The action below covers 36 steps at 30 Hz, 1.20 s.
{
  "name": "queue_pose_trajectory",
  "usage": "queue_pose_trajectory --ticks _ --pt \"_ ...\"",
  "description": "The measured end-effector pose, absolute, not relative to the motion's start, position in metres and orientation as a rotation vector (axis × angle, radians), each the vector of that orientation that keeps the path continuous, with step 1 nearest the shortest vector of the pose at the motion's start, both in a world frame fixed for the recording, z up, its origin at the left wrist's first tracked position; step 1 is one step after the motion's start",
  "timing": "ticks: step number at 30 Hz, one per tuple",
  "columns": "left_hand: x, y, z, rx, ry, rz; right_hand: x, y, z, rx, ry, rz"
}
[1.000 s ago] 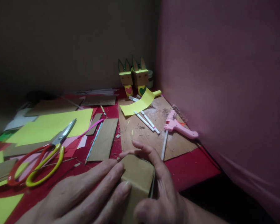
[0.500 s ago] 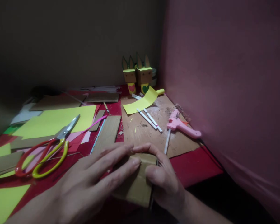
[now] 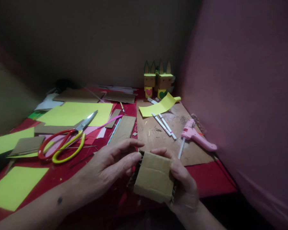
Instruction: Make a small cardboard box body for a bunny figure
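Several sheets of yellow paper (image 3: 76,113) were spread over the left side of the red desk (image 3: 206,179), and a pair of scissors (image 3: 64,145) with one red and one yellow handle lay across them, blades pointing up toward the back. Moving right, the left hand (image 3: 110,163) had its fingertips pressed against the left edge of a folded cardboard piece (image 3: 155,177), thumb tucked in near the corrugated end. That cardboard piece was held up just above the near edge of the desk, flat face toward the camera, and the right hand (image 3: 184,185) was clamped on its right side, fingers curled over the top corner. So both hands were closed on the same piece, one on each side. Behind them a brown cardboard sheet (image 3: 165,137) lay flat with a few white markers (image 3: 164,124) on it, two little box figures (image 3: 158,81) standing at the back, and a pink glue gun (image 3: 198,139) further right, near the pink wall.
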<state>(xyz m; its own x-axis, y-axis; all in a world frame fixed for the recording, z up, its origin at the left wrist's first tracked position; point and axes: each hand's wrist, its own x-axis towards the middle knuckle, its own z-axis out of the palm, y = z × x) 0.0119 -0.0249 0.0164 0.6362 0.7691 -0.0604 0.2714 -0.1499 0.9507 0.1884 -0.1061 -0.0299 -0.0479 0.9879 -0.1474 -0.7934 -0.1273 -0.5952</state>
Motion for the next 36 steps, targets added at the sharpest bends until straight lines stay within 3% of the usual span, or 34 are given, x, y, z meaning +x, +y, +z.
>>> queue_pose_trajectory --ticks 13,25,36 --pt "0.021 -0.036 0.003 2.175 0.782 0.907 0.184 -0.105 -0.033 -0.707 -0.491 1.555" --pt "0.034 -0.025 0.002 1.904 1.004 0.886 0.178 -0.086 -0.043 -0.756 -0.208 1.646" --pt "0.042 0.007 0.038 1.903 0.968 0.972 0.179 -0.045 0.008 -0.765 -0.207 1.644"
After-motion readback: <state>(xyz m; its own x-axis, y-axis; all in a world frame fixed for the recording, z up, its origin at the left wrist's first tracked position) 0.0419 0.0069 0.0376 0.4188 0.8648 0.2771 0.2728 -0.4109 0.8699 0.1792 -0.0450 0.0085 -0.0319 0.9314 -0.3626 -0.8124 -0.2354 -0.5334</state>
